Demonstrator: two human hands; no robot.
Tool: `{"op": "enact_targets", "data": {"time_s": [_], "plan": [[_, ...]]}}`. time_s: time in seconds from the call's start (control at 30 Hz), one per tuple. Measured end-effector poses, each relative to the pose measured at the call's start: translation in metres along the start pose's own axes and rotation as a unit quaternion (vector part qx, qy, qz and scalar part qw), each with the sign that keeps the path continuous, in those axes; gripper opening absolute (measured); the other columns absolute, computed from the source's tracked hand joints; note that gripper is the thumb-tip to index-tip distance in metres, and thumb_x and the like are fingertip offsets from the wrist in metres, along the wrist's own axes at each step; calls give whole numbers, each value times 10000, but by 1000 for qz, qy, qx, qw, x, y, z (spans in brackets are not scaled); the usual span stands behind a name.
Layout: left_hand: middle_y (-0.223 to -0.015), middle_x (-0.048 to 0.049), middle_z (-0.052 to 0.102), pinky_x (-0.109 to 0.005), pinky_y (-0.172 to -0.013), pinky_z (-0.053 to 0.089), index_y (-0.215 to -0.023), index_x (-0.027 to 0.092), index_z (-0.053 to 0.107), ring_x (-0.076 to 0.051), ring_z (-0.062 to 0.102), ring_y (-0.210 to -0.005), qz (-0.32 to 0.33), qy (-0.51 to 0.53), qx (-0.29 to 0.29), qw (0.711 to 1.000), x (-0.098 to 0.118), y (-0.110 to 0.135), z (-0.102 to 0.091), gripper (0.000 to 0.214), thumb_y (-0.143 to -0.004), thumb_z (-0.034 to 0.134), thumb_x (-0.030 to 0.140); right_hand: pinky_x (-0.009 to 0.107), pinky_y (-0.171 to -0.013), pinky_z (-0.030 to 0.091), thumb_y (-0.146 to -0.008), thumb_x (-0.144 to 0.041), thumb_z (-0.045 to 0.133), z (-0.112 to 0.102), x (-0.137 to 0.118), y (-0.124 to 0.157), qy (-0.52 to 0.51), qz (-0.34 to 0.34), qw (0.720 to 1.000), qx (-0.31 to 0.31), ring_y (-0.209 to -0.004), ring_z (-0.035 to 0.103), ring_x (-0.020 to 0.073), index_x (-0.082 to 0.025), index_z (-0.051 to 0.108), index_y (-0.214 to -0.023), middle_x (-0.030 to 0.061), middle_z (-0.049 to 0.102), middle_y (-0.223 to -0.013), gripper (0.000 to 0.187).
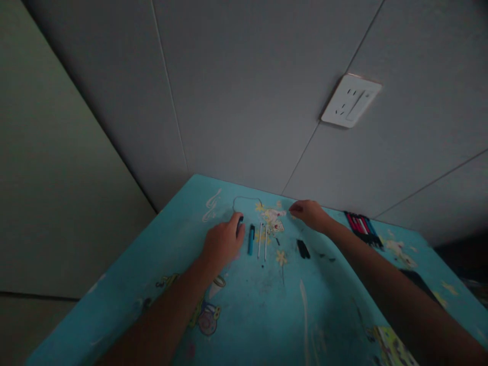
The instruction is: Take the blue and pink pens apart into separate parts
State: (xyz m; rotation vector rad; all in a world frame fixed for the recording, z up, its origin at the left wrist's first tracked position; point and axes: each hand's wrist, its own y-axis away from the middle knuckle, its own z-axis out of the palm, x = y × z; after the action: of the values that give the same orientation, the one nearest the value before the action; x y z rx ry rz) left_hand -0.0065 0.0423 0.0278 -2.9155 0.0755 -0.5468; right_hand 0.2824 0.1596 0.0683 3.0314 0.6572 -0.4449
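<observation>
My left hand (224, 240) is closed around a dark, pen-like piece (240, 222), most of it hidden by the fingers. Just right of it lies a blue pen barrel (250, 241) with a dark clip. Two thin white pen refills (266, 244) rest side by side next to the barrel. Farther right, my right hand (308, 213) hovers near the back of the table with its fingers pinched; whatever is between them is too small to make out. Below that hand are black pieces (303, 249). A small dark part (278, 242) sits between the refills and these pieces.
The turquoise table (263, 315) with printed drawings stands against a grey wall (244, 101). Several red, white and blue pens (362, 226) lie in a row at the back right. A dark flat object (419, 284) and a yellow patterned item (392, 345) are partly behind my right arm.
</observation>
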Motion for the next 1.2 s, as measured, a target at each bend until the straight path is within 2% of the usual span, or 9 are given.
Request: {"op": "enact_targets", "data": {"time_s": [0.3,0.53,0.63,0.7,0.8,0.87,0.97,1.1,1.2], "plan": [[-720,-53,653,-299,-615,394,-1276,233,505,-226,628,-645,2,-8,-7,1000,1,1,0,391,-982,352,442,278,-728,488,-841,-214,583,8,6,-2,10,-36,998,-48,-761,668,181,-188,750,-1003,64,745,-882,235],[-694,-31,640,-286,-595,381,-1282,234,497,-214,619,-619,-5,17,8,1000,1,1,-1,377,-971,399,422,293,-751,498,-848,-209,603,-1,0,7,3,-34,999,-19,-779,662,189,-144,707,-1111,95,734,-932,290],[-674,-2,626,-255,-574,376,-1327,224,449,-173,598,-581,10,122,32,992,6,2,-6,395,-969,422,389,314,-785,502,-903,-235,533,-9,-20,37,-4,-16,999,39,-804,654,188,-152,666,-1169,98,718,-985,309],[-671,19,624,-229,-553,376,-1372,214,389,-143,577,-546,29,219,40,974,12,5,-8,440,-966,437,375,296,-744,515,-934,-271,496,-8,-44,71,-65,-10,994,92,-758,648,165,-189,666,-1137,68,714,-951,277],[-666,23,630,-209,-544,378,-1308,199,449,-125,568,-535,38,281,51,958,17,7,-6,387,-962,452,371,290,-742,531,-964,-277,470,9,-85,129,-154,-42,985,71,-829,649,167,-224,640,-1145,55,698,-977,254],[-677,1,640,-216,-567,387,-1181,187,542,-135,589,-569,31,234,54,970,15,8,-4,297,-961,455,365,339,-864,514,-960,-234,478,26,-104,161,-163,-83,981,62,-919,643,185,-226,654,-1102,61,691,-997,227],[-701,-34,660,-247,-599,402,-1137,186,570,-170,622,-613,-1,103,41,994,9,8,-1,282,-961,445,367,348,-846,517,-955,-204,477,49,-116,187,-178,-80,978,73,-893,643,193,-220,651,-1104,64,687,-957,230],[-774,-78,693,-290,-614,413,-1195,216,548,-232,660,-684,-36,-48,14,998,8,9,0,331,-966,406,408,329,-816,514,-965,-214,471,61,-116,190,-201,-51,976,65,-857,641,182,-220,664,-1064,53,686,-931,217],[-816,-101,701,-306,-642,428,-1225,211,537,-250,673,-732,-34,-89,-6,995,12,11,0,384,-974,364,445,342,-830,494,-966,-215,468,60,-116,183,-186,-62,979,58,-862,632,187,-222,672,-1050,44,687,-912,221]]}}
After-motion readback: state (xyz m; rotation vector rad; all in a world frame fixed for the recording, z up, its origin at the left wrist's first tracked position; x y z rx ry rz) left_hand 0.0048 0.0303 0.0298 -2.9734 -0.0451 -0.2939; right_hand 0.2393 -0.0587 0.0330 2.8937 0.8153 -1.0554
